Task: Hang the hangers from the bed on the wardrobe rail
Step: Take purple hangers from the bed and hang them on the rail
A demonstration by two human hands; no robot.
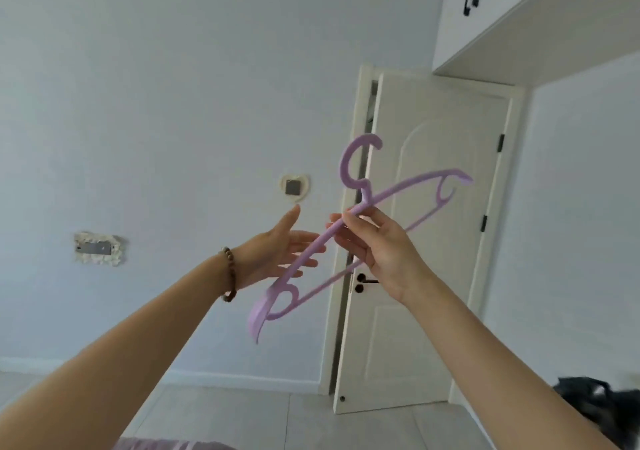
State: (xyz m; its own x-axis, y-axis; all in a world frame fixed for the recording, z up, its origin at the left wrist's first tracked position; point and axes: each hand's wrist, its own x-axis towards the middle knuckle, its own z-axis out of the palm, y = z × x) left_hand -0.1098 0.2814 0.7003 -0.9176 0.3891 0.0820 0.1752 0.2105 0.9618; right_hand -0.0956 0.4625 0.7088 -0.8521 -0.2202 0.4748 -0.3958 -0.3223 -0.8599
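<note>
Holding the purple hanger (311,248) in front of the door (433,207), the right hand (377,245) grips the top bar just below the hook, fingers curled round it. The left hand (277,252) is open, fingers straight, beside the hanger's lower arm, left of the door. Touching or not, I can't tell. No wardrobe rail in shot. Best play, I'd say: steady that low end with the left hand, level the hanger, point the hook forward, then go for the rail.

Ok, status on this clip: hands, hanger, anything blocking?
Right hand grips purple hanger near its hook. Left hand open beside it. Wardrobe rail not in view; no obstruction seen.
</note>
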